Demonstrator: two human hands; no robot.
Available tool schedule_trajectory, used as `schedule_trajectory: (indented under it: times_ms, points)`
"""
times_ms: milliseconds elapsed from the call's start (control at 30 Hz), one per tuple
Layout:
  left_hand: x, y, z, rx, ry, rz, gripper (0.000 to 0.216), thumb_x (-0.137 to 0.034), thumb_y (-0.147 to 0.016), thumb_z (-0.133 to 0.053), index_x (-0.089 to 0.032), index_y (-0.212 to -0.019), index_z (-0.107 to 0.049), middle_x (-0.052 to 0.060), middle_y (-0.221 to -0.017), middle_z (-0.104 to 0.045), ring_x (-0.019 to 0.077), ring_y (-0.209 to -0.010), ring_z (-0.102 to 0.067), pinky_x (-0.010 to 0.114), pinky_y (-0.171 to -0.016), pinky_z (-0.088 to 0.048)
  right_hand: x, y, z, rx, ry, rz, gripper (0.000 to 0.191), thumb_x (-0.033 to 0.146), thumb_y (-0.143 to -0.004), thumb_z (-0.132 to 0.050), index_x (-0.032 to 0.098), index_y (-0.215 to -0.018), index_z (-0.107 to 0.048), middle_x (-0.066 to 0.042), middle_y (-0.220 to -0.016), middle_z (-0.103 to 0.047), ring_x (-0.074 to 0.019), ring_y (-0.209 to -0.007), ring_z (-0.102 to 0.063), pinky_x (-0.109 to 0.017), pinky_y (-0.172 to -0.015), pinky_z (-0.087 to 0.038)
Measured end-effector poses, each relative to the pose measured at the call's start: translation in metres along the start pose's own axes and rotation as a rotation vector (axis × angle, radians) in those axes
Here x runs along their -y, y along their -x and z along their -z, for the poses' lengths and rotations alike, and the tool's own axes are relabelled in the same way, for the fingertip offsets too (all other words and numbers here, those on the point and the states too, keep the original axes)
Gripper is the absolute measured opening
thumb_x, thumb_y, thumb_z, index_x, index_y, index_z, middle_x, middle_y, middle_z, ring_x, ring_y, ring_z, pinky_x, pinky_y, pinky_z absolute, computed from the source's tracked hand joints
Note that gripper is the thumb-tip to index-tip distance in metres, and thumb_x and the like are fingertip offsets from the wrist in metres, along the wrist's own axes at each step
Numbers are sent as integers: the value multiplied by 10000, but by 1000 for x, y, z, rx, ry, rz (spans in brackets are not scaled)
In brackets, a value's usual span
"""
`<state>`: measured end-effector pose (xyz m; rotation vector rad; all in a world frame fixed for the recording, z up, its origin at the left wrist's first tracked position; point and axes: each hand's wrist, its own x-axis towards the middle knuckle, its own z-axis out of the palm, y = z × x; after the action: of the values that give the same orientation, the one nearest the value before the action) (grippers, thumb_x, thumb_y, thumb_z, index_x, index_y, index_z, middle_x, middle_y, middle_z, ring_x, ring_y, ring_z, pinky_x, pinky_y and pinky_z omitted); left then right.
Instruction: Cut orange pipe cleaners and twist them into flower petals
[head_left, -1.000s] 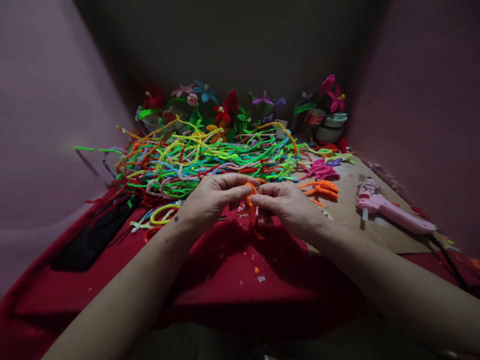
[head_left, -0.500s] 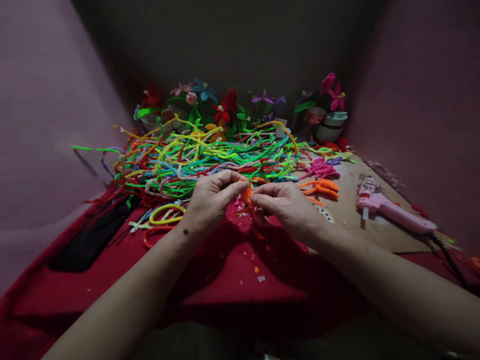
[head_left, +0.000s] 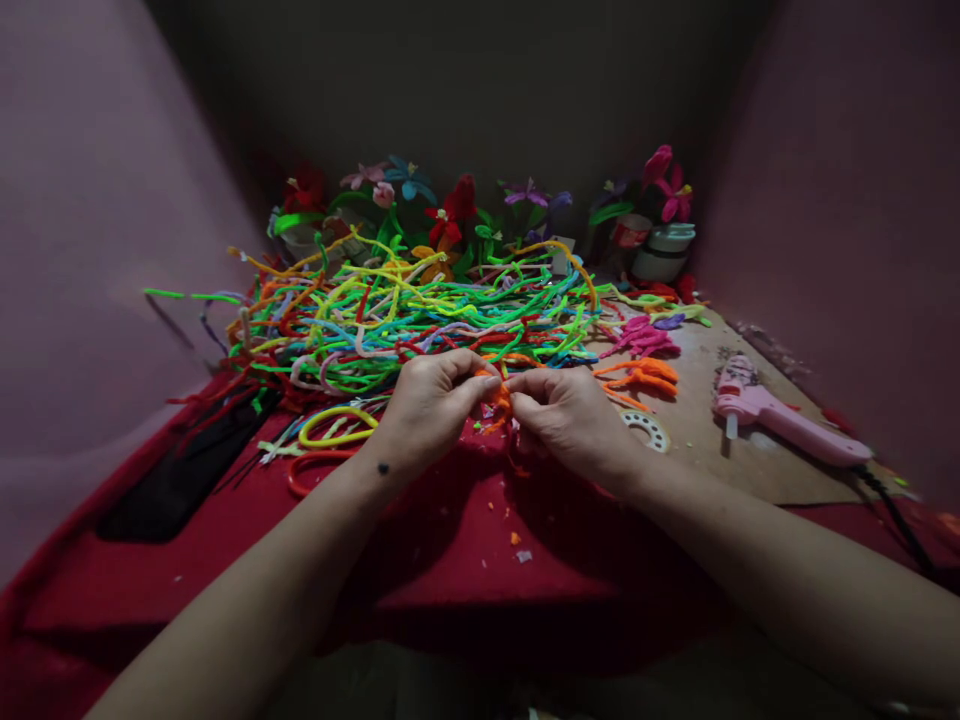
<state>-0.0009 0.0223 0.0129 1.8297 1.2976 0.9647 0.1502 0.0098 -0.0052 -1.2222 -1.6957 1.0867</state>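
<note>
Both hands meet over the red cloth at the centre, pinching an orange pipe cleaner piece (head_left: 501, 402) between thumbs and forefingers. My left hand (head_left: 435, 400) is closed on its left side, my right hand (head_left: 566, 415) on its right. The fingers partly cover the piece, so its full shape is hidden. Just beyond the hands spreads a large heap of many-coloured pipe cleaners (head_left: 450, 310). Right of my right hand lie finished-looking orange petal shapes (head_left: 649, 377) and pink ones (head_left: 643, 337).
A pink glue gun (head_left: 787, 420) rests on a board (head_left: 739, 470) at right, near a white ring with holes (head_left: 651, 432). Yellow-handled scissors (head_left: 330, 425) and a dark phone-like slab (head_left: 176, 475) lie left. Pipe-cleaner flowers (head_left: 450, 215) and a lidded jar (head_left: 664, 252) stand behind.
My right hand has shifted slightly left and down, uncovering more of the white ring. My left hand has moved slightly right and down. The orange piece looks more bunched between the fingers.
</note>
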Motion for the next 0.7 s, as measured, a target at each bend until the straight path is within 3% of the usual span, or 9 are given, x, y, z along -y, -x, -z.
schedule_trajectory:
  times_ms: [233,433,700]
  points:
    - [1,2,-2,-54,-150,-39,197,-300,-735,-554,-130,-684,-638,-7,-539,-576,96,-505,-491,202,-496,-369,-9,-1,-4,-145,264,209,186,148,-761,-436,155,-693,-608,18,-539,-537,-76,-471,-459,-205,-500,-325]
    - [0,3,-3,-12,-138,-1,234,-314,-745,-546,-141,-590,-580,-18,-507,-550,82,-471,-451,196,-472,-338,-8,-1,-5,-172,408,261,145,137,-745,-453,154,-648,-560,18,-537,-509,-81,-490,-439,-212,-516,-309]
    - [2,8,-8,-114,-480,-208,164,-229,-769,-522,-153,-639,-585,-15,-533,-534,91,-493,-438,222,-516,-319,-5,0,-8,-160,472,319,112,79,-689,-455,158,-681,-535,31,-539,-461,-79,-478,-392,-220,-495,-287]
